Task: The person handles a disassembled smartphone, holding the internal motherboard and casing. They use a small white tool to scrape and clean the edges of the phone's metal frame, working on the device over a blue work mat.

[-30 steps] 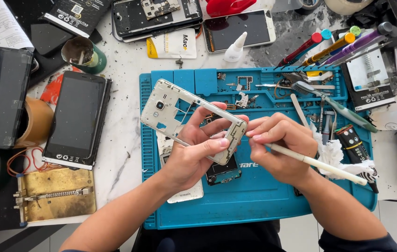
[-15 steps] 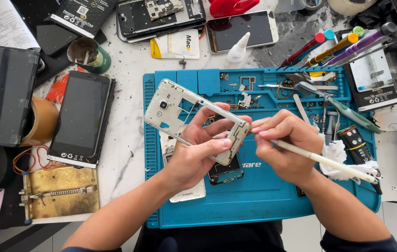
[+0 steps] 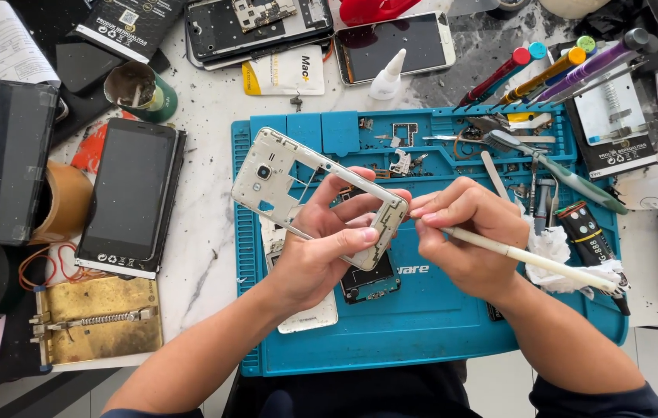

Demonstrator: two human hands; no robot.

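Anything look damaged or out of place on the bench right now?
Nothing looks broken by accident. The left hand holds a bare phone frame tilted above the blue mat; the right hand holds a white stick at its edge. Loose small parts lie scattered along the mat's top trays.

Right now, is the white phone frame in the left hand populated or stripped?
Stripped. The white phone frame is a bare shell: the left hand's fingers show through its open middle, no board or screen inside.
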